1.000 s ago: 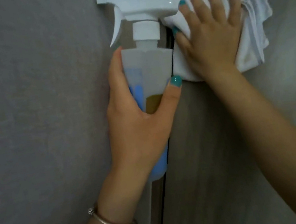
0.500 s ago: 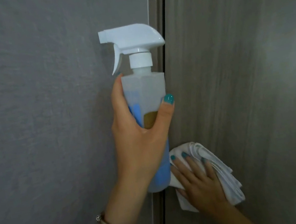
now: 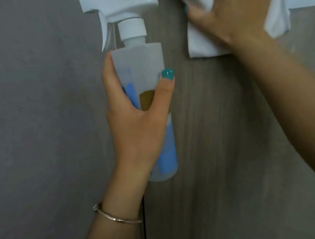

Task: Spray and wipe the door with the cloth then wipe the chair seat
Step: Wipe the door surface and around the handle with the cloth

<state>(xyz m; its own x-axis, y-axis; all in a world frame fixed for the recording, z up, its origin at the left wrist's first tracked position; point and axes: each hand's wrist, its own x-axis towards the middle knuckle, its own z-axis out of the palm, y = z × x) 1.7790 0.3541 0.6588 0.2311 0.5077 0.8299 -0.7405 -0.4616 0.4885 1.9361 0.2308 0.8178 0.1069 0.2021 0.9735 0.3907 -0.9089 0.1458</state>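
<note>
Two surfaces fill the view: a grey wall [image 3: 28, 119] on the left and a wood-grain door [image 3: 219, 150] on the right, divided by a dark vertical gap visible below the left wrist. The door takes up the centre and right of the frame.

The spray bottle [image 3: 139, 64] stands upright in front of the door's left edge. Its body is translucent with a blue and brown label; its white trigger head points left, toward the wall.

The left hand [image 3: 139, 126] grips the bottle body around the middle, thumb on the right side, fingers wrapped behind on the left. No finger rests on the trigger. A thin metal bracelet [image 3: 116, 218] circles the left wrist.

The white cloth [image 3: 202, 46] lies flat against the door at upper right, folded in several layers. The right hand [image 3: 238, 7] presses on it with fingers spread and straight, palm toward the door. This hand is motion-blurred. The two hands are apart, with bare door between them.
</note>
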